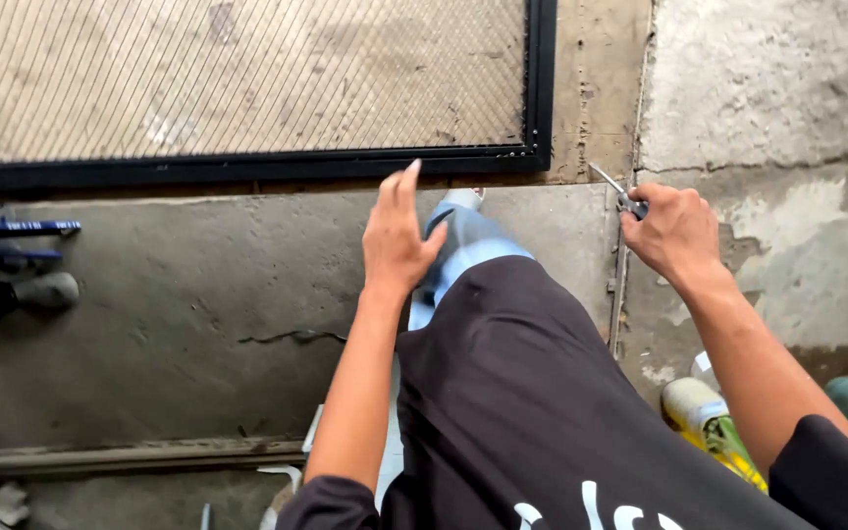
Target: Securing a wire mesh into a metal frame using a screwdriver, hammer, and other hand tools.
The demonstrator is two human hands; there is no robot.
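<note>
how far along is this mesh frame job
Done: mesh fills the black frame lying on the concrete floor. In hand: the right hand grips a small metal tool; the left hand reaches open toward the frame's corner. What remains isn't visible.

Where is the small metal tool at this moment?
In the head view, the small metal tool is right of centre, gripped in the right hand, its tip pointing toward the lower right corner of the black mesh frame.
</note>
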